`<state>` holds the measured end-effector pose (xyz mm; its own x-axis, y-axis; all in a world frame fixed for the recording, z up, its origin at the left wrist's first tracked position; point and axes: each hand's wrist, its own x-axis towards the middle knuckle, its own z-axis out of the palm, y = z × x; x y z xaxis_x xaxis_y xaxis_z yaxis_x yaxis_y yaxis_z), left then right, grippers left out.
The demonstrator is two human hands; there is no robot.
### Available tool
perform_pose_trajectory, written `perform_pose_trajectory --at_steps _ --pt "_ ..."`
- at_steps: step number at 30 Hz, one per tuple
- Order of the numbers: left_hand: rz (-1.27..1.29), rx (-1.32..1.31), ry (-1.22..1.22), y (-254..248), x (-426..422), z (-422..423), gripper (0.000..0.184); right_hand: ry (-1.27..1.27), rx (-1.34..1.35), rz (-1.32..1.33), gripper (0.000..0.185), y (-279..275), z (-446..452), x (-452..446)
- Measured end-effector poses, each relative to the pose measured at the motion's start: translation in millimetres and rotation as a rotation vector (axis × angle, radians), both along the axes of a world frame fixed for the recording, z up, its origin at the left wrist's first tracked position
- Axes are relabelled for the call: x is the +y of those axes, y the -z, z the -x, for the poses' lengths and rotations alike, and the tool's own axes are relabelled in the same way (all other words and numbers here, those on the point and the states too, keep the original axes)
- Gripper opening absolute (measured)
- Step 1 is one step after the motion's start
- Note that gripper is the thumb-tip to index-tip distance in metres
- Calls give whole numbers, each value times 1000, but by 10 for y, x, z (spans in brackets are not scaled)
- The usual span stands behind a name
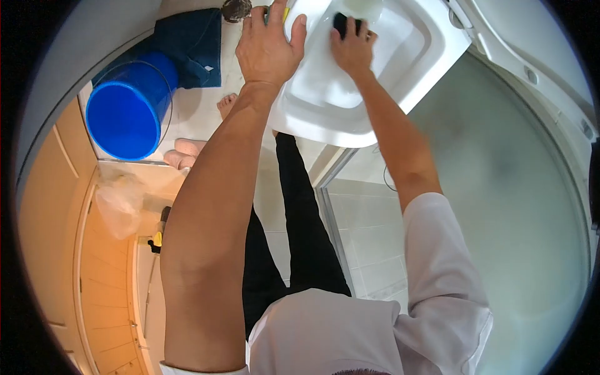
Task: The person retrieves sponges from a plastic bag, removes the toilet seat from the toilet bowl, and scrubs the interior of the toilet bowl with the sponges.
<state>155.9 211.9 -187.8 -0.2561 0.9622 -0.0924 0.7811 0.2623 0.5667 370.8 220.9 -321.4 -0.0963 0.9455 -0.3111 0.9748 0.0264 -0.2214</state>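
Note:
In the head view my right hand (pixel 355 51) is closed on a dark sponge-like pad (pixel 340 24), pressed to the inner surface of the white washbasin (pixel 381 75). My left hand (pixel 270 51) lies spread at the basin's left edge, its fingers apart and pointing up in the view. Beside its fingertips are a small yellow and green item (pixel 285 14), partly hidden, and a brown metallic-looking scourer (pixel 236 9). The pad's far side is slightly blurred.
A blue bucket (pixel 125 115) with a wire handle lies at the left by a dark blue cloth (pixel 203 50). Pink slippers (pixel 181 155) are on the floor. A frosted shower panel (pixel 494 169) curves at the right. A plastic bag (pixel 120 203) hangs lower left.

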Motion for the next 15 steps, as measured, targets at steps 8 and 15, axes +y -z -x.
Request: perform_pose_trajectory --at_steps 8,15 --pt "-58 24 54 93 13 12 44 707 346 81 52 1066 368 1104" --pt "7 2 39 2 51 -13 44 1333 1675 -119 51 305 1083 818"
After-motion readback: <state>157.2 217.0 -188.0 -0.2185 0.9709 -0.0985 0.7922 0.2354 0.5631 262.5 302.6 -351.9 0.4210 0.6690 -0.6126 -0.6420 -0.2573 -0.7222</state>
